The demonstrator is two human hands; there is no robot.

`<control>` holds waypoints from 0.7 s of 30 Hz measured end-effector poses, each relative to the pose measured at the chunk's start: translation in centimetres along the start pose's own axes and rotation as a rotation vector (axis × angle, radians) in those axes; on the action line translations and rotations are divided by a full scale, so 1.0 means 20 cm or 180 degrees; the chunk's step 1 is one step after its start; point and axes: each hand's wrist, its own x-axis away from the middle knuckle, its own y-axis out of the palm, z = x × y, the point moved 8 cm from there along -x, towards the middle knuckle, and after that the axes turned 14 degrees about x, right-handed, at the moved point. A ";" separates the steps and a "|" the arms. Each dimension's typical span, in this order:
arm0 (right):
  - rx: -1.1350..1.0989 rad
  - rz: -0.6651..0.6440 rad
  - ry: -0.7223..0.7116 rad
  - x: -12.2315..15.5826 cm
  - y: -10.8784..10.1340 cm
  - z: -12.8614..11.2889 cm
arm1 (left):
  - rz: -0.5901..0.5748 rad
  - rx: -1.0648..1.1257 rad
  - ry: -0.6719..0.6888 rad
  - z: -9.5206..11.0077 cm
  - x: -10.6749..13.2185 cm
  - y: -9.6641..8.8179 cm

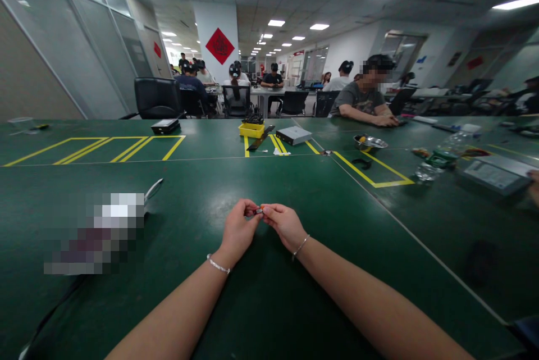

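Note:
Both my hands meet over the green table (177,203), fingertips almost touching. Between them is a tiny part (259,211), silvery with a bit of orange at its top; its kind is too small to make out. My left hand (241,228) pinches its left side with thumb and fingers. From the other side, my right hand (286,224) pinches it near the orange bit. The fingertips cover most of the part.
Left of my arms lies a blurred-out item (96,231) with a black strap. Farther back are a yellow tray (251,131), a grey box (293,135), a black box (165,126) and a metal bowl (374,142). A plastic bottle (442,158) lies right; a person (364,99) sits across.

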 end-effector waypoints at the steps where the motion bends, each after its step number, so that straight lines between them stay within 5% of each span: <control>1: -0.0030 0.0012 0.0010 0.01 0.00 0.00 | 0.0033 -0.0073 0.0049 0.01 0.00 0.00; 16: 0.0076 -0.0211 -0.0114 0.04 0.04 -0.03 | 0.0088 -0.0641 0.0381 0.05 0.01 0.00; 19: 0.0523 -0.0118 -0.0170 -0.01 -0.03 -0.09 | -0.0147 -0.0933 0.0656 0.06 0.02 0.05; 21: 0.0940 0.0102 -0.0337 -0.07 -0.16 -0.18 | -0.0292 -0.1167 0.0833 0.07 0.03 0.07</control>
